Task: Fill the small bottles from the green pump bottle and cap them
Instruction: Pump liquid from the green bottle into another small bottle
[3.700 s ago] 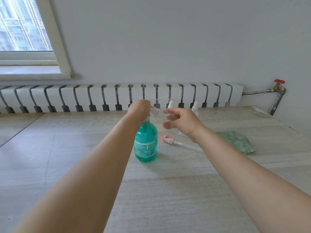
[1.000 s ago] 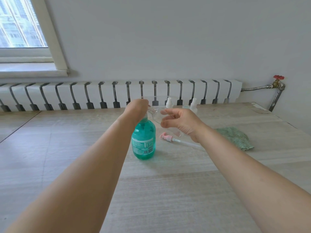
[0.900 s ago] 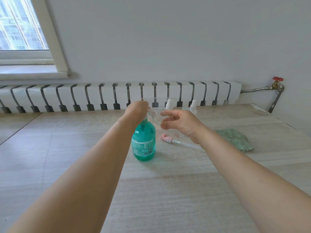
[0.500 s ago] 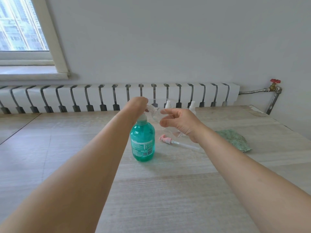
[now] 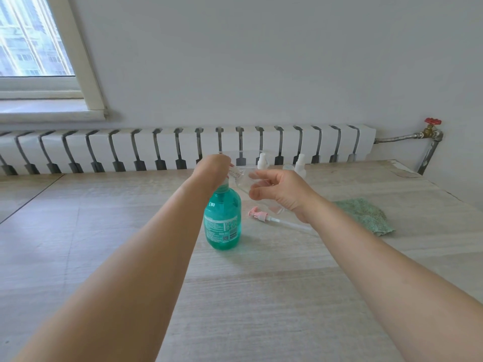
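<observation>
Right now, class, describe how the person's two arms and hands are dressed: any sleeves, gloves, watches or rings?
Both forearms are bare along all that shows, with no sleeve edge in frame. The left hand and right hand wear no gloves, and no watch, bracelet or ring shows on the visible sides. No markings are visible.

Teal-green pump bottle (image 5: 222, 222), translucent, with a paler green label band carrying white print and a small black-and-white code square. Its collar is a lighter mint. The small bottle (image 5: 245, 181) in the right hand (image 5: 283, 192) is clear, colourless. Pink pump head (image 5: 258, 214) on the table, trailing a white, see-through tube. Two white spray bottles (image 5: 262, 161) at the back. Cloth (image 5: 366, 215): speckled pale green. Table (image 5: 261, 296): light beige wood grain, fine streaks. Radiator (image 5: 156, 147): white fins, dark grey gaps. Valve handle (image 5: 432, 121): red, on a brass fitting. Wall: plain pale grey.
</observation>
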`<action>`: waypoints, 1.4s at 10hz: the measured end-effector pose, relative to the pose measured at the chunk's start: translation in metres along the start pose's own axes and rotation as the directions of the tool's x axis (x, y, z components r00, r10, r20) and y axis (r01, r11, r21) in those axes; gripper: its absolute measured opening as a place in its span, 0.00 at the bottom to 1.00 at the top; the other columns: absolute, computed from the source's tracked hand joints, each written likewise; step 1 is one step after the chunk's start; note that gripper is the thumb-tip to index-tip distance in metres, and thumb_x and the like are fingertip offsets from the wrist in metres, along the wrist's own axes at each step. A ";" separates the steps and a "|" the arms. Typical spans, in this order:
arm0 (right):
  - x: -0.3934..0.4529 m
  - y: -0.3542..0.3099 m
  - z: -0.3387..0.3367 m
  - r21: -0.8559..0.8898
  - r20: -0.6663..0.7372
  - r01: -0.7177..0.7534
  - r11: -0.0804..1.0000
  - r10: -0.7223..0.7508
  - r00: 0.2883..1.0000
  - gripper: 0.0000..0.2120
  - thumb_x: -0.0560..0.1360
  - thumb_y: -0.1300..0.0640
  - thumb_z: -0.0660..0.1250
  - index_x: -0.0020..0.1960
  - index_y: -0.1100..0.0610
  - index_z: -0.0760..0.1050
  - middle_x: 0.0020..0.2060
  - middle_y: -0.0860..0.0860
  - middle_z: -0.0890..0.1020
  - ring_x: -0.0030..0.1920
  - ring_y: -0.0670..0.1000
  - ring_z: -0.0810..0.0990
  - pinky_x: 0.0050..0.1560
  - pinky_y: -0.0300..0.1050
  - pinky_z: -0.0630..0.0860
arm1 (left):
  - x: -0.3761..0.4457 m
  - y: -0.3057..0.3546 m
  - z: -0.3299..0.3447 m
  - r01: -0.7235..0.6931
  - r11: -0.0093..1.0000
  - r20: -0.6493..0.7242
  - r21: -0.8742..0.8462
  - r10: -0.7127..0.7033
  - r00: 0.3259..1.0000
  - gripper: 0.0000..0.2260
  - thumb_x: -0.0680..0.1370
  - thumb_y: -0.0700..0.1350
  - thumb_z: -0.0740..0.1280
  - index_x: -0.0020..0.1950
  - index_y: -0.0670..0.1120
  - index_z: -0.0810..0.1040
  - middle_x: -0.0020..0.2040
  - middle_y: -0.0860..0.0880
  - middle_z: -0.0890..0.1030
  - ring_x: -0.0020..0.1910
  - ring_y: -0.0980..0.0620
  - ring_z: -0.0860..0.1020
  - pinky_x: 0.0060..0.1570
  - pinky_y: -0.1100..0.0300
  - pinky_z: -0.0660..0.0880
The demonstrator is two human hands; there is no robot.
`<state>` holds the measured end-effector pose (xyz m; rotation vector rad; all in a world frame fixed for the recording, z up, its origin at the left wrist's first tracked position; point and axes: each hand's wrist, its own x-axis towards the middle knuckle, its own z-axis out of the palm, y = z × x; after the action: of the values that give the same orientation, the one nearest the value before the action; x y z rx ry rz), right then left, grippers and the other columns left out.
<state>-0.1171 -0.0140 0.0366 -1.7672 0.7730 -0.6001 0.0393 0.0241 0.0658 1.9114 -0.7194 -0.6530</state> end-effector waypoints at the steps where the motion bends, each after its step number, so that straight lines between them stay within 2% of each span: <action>1: 0.000 0.001 0.000 0.002 0.012 -0.001 1.000 0.001 1.000 0.22 0.68 0.61 0.75 0.61 0.53 0.76 0.43 0.45 0.81 0.52 0.46 0.79 0.61 0.44 0.69 | 0.003 -0.003 0.004 -0.043 0.999 0.106 0.012 0.042 0.994 0.12 0.79 0.42 0.56 0.36 0.47 0.70 0.36 0.53 0.71 0.47 0.50 0.72 0.44 0.61 0.72; 2: -0.001 -0.001 -0.001 -0.008 0.017 0.001 1.000 -0.001 1.000 0.23 0.68 0.61 0.74 0.62 0.53 0.75 0.42 0.44 0.82 0.51 0.45 0.79 0.56 0.41 0.68 | -0.001 -0.003 0.002 -0.038 0.999 0.083 0.028 0.036 0.996 0.13 0.79 0.43 0.56 0.34 0.49 0.68 0.36 0.53 0.71 0.48 0.50 0.71 0.52 0.56 0.70; 3: -0.003 -0.003 0.001 -0.011 0.016 0.010 1.000 -0.010 1.000 0.24 0.69 0.60 0.74 0.63 0.54 0.75 0.42 0.44 0.82 0.48 0.43 0.79 0.48 0.36 0.69 | -0.001 0.001 0.002 -0.063 0.998 0.067 0.001 0.063 0.996 0.13 0.79 0.43 0.56 0.34 0.49 0.67 0.42 0.49 0.73 0.49 0.50 0.70 0.57 0.53 0.70; 4: -0.005 -0.003 0.001 -0.010 0.015 0.003 1.000 -0.003 1.000 0.24 0.69 0.60 0.74 0.64 0.54 0.74 0.42 0.44 0.81 0.47 0.42 0.79 0.48 0.36 0.70 | 0.000 0.002 0.002 -0.041 0.999 0.087 0.000 0.040 0.995 0.06 0.79 0.43 0.56 0.44 0.45 0.69 0.41 0.48 0.72 0.48 0.49 0.71 0.61 0.51 0.71; 5: -0.005 -0.006 0.002 -0.001 0.000 0.003 1.000 -0.003 1.000 0.24 0.69 0.60 0.74 0.64 0.54 0.74 0.46 0.47 0.82 0.54 0.48 0.79 0.59 0.43 0.68 | -0.003 0.003 -0.001 -0.016 1.000 0.065 -0.013 0.017 0.998 0.08 0.80 0.46 0.56 0.45 0.44 0.70 0.43 0.47 0.74 0.43 0.51 0.72 0.54 0.53 0.72; 6: -0.004 -0.008 0.001 0.010 -0.017 0.004 1.000 -0.004 1.000 0.25 0.69 0.59 0.74 0.65 0.54 0.74 0.49 0.49 0.82 0.57 0.50 0.78 0.57 0.44 0.67 | 0.000 0.008 -0.003 -0.026 1.000 0.040 -0.009 0.026 0.999 0.12 0.80 0.44 0.55 0.37 0.45 0.67 0.44 0.45 0.74 0.43 0.50 0.72 0.53 0.56 0.72; 7: -0.004 -0.010 0.001 -0.004 -0.014 0.012 1.000 -0.012 1.000 0.25 0.69 0.59 0.74 0.65 0.54 0.74 0.48 0.48 0.82 0.55 0.48 0.78 0.54 0.41 0.66 | 0.003 0.009 -0.002 -0.047 0.996 0.066 -0.079 0.052 0.996 0.13 0.80 0.42 0.56 0.35 0.47 0.65 0.37 0.50 0.70 0.34 0.55 0.70 0.41 0.58 0.73; 8: -0.003 -0.010 0.001 -0.007 -0.018 0.014 1.000 -0.014 1.000 0.25 0.68 0.59 0.75 0.65 0.53 0.74 0.47 0.48 0.82 0.54 0.47 0.79 0.52 0.40 0.66 | 0.001 0.009 -0.003 -0.013 0.997 0.055 -0.072 0.017 0.998 0.09 0.80 0.41 0.56 0.44 0.42 0.73 0.39 0.49 0.71 0.33 0.56 0.69 0.36 0.63 0.71; 9: -0.002 -0.009 0.001 -0.005 -0.012 0.014 1.000 -0.014 1.000 0.25 0.68 0.59 0.75 0.64 0.53 0.74 0.46 0.47 0.82 0.53 0.47 0.79 0.51 0.40 0.67 | 0.005 0.009 -0.003 -0.028 0.994 0.085 0.102 0.019 0.996 0.13 0.80 0.40 0.56 0.63 0.38 0.71 0.43 0.47 0.73 0.41 0.52 0.72 0.45 0.62 0.73; 10: -0.002 -0.007 0.000 -0.013 -0.002 0.015 1.000 -0.015 1.000 0.25 0.68 0.59 0.75 0.64 0.54 0.74 0.46 0.47 0.82 0.54 0.47 0.78 0.51 0.39 0.68 | 0.006 0.009 -0.001 -0.096 0.952 0.108 0.291 0.067 0.992 0.12 0.79 0.39 0.59 0.61 0.39 0.72 0.42 0.48 0.72 0.40 0.52 0.71 0.42 0.63 0.72; 11: 0.000 -0.005 -0.002 -0.020 0.007 0.008 1.000 -0.008 1.000 0.25 0.68 0.60 0.74 0.64 0.54 0.74 0.43 0.45 0.82 0.53 0.46 0.79 0.58 0.44 0.69 | 0.006 0.009 0.001 -0.101 0.881 0.078 0.463 0.073 0.994 0.05 0.78 0.39 0.61 0.53 0.45 0.71 0.36 0.50 0.68 0.34 0.53 0.69 0.32 0.65 0.66; 12: 0.002 -0.001 -0.002 -0.033 0.007 0.002 0.999 -0.002 1.000 0.24 0.68 0.60 0.75 0.62 0.53 0.75 0.46 0.47 0.81 0.57 0.50 0.78 0.63 0.47 0.69 | 0.011 0.001 0.003 -0.148 0.842 0.117 0.518 0.102 0.988 0.02 0.77 0.39 0.62 0.48 0.44 0.73 0.37 0.50 0.70 0.39 0.51 0.71 0.37 0.63 0.69; 13: 0.003 0.000 -0.002 -0.022 0.012 -0.003 1.000 0.004 1.000 0.23 0.68 0.61 0.75 0.62 0.53 0.75 0.44 0.46 0.81 0.55 0.49 0.79 0.62 0.46 0.69 | 0.010 -0.001 0.005 -0.126 0.820 0.104 0.558 0.081 0.991 0.06 0.76 0.38 0.63 0.52 0.44 0.72 0.42 0.48 0.73 0.35 0.52 0.70 0.31 0.63 0.67; 14: 0.001 -0.001 -0.002 -0.041 0.013 0.002 0.999 -0.001 1.000 0.24 0.68 0.61 0.74 0.63 0.54 0.75 0.43 0.45 0.81 0.53 0.48 0.79 0.59 0.44 0.69 | 0.014 -0.004 0.005 -0.076 0.892 0.066 0.445 0.052 0.996 0.06 0.78 0.43 0.57 0.46 0.45 0.73 0.39 0.48 0.73 0.35 0.52 0.70 0.34 0.61 0.68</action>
<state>-0.1176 -0.0159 0.0386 -1.8081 0.7801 -0.5771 0.0460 0.0130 0.0582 2.2837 -1.0323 -0.5260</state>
